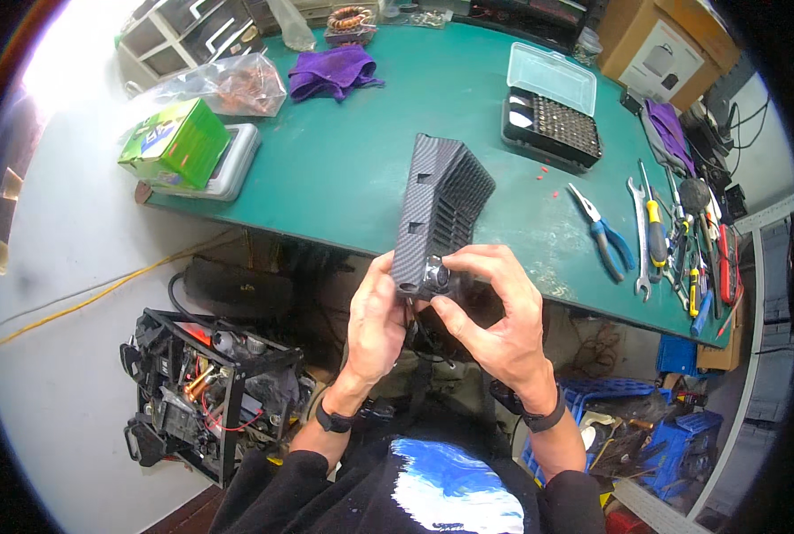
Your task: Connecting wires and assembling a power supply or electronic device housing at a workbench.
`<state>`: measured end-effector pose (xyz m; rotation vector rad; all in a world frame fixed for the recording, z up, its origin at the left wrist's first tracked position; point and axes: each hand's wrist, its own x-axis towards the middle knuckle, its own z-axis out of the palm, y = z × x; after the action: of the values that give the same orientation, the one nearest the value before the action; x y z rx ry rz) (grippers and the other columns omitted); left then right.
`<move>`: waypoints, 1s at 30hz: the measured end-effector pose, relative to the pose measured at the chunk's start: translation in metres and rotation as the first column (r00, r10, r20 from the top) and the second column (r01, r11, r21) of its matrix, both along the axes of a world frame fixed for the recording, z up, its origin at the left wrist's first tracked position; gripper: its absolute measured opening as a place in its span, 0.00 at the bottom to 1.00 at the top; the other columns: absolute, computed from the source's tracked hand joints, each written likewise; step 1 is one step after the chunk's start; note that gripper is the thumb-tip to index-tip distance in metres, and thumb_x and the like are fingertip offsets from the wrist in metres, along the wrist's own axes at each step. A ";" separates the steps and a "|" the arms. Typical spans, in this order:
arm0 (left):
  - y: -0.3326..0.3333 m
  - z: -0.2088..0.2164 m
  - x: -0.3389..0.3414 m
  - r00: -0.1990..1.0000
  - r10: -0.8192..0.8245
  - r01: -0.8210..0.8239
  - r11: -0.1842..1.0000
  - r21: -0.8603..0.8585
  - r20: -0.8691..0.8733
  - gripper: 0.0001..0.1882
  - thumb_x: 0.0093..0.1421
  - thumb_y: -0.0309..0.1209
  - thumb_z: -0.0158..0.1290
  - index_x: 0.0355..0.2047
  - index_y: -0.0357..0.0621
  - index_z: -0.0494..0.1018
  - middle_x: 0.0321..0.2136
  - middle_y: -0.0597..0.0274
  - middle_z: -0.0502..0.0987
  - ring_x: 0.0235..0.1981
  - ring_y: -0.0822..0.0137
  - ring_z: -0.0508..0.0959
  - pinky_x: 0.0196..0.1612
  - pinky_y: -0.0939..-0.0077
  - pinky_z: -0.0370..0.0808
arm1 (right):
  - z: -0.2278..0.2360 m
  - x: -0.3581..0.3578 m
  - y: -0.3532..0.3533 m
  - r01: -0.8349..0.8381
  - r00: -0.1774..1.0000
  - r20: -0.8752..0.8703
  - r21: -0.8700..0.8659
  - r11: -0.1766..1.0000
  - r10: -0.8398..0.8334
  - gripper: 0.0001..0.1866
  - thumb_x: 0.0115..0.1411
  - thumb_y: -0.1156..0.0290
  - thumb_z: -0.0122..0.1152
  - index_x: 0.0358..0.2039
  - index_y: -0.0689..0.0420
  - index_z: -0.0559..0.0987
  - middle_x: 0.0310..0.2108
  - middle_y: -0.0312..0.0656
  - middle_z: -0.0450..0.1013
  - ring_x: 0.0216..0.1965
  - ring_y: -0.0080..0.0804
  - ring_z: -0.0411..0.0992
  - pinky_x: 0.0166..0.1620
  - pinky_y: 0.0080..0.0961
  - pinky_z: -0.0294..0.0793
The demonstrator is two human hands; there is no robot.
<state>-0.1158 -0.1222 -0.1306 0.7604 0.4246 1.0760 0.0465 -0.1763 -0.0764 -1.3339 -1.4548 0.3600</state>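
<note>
- The casing (412, 214), black with a woven pattern and a slatted inner face, is held in front of the person, its length running roughly from 12 to 6 o'clock; its far end is over the surface (326, 160), its near end at the surface's near edge. Whether it touches the surface, I cannot tell.
- The left hand (376, 316) is clamped on the casing's near end, at about 7 o'clock of it.
- The right hand (499, 307) is at about 5 o'clock of the casing, thumb and forefinger curved toward each other and set apart at the shiny round part (435, 274) on that near end; whether they press on it, I cannot tell.
- From the casing, the purple cloth (330, 71) lies at 11 o'clock, with the copper coil (350, 18) beyond it.
- At 10 o'clock is a clear bag (246, 84); between 9 and 10, the green box (174, 147) sits on a grey case (237, 160).
- At 2 o'clock stands the bit case (553, 125), lid raised, and past it a carton (673, 49).
- At 3 o'clock lie blue-handled pliers (603, 231), then a wrench (637, 231) and a yellow-and-black screwdriver (656, 233).
- Below the surface, a crammed black frame (237, 392) stands between 7 and 8 o'clock.
</note>
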 end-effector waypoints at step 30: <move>0.008 -0.048 -0.019 0.915 -0.190 0.288 0.925 -0.248 0.355 0.14 0.72 0.28 0.57 0.54 0.35 0.76 0.48 0.56 0.83 0.45 0.69 0.85 0.50 0.75 0.85 | -0.017 -0.022 0.011 0.023 0.997 0.077 -0.015 1.000 -0.022 0.20 0.46 0.77 0.78 0.41 0.59 0.83 0.38 0.45 0.76 0.37 0.37 0.76 0.39 0.29 0.75</move>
<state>-0.1347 -0.1143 -0.1790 0.3457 0.1938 0.8577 0.0242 -0.1656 -0.0932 -1.3893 -1.5020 0.3092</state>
